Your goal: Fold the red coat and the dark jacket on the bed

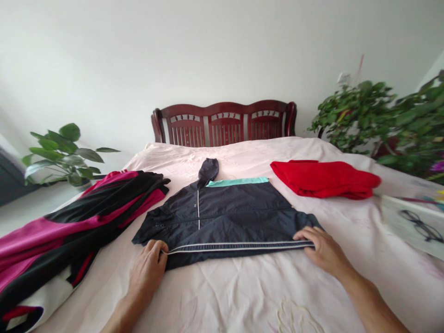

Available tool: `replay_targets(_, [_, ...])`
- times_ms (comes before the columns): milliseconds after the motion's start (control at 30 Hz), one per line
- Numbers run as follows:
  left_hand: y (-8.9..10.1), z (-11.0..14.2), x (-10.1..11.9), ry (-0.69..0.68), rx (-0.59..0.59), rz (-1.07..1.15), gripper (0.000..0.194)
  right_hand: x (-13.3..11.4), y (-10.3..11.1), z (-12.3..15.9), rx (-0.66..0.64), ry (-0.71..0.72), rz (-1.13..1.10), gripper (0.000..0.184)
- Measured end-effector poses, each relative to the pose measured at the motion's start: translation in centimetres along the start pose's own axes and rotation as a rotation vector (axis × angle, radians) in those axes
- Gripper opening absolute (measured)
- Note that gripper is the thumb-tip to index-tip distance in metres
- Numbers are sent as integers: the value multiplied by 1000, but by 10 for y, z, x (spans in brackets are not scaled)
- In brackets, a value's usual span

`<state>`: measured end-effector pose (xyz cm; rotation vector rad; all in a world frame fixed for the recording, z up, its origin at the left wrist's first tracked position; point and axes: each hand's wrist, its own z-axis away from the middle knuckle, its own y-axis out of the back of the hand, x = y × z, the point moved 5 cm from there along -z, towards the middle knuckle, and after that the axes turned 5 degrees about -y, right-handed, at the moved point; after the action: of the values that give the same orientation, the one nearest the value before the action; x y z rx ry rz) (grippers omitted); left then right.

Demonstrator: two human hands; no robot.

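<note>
A navy hooded jacket (222, 217) lies flat at the centre of a bed, its hood pointing to 12 o'clock and its teal collar lining showing. The left hand (148, 273), at 7 o'clock, has its fingers curled closed on the corner of the white-striped hem (239, 247). The right hand (324, 249), at 4 o'clock, grips the hem's other end the same way. A red garment (324, 179) lies folded at 2 o'clock, and a magenta-and-black garment (69, 231) is piled at 9 o'clock on the pale pink bedsheet (222, 296). A dark wooden headboard (224, 125) stands at 12 o'clock.
</note>
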<state>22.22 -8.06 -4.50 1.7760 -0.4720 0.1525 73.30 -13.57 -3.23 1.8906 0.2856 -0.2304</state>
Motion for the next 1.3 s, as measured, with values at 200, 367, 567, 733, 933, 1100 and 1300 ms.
replay_targets(200, [0, -1, -2, 3, -10, -27, 17, 0, 2, 0, -11, -12, -21, 35])
replay_targets(367, [2, 0, 0, -8, -13, -18, 18, 0, 4, 0, -38, -17, -60, 34])
replay_targets(567, [9, 1, 6, -46, -27, 13, 27, 2, 5, -2, -66, -56, -136, 29])
replay_targets(733, [10, -1, 9, -1, -36, -56, 37, 7, 5, -1, -59, -126, -301, 29])
replay_targets(933, [26, -13, 29, -74, 44, -246, 31, 25, 17, -4, 121, -351, -498, 32])
replay_targets(1100, [25, -34, 94, -281, 83, -113, 29, 4, 27, -30, 168, -183, -262, 43])
replay_targets(1300, [-20, -46, 186, -623, 43, -75, 48, -42, 1, -57, 44, 48, 178, 51])
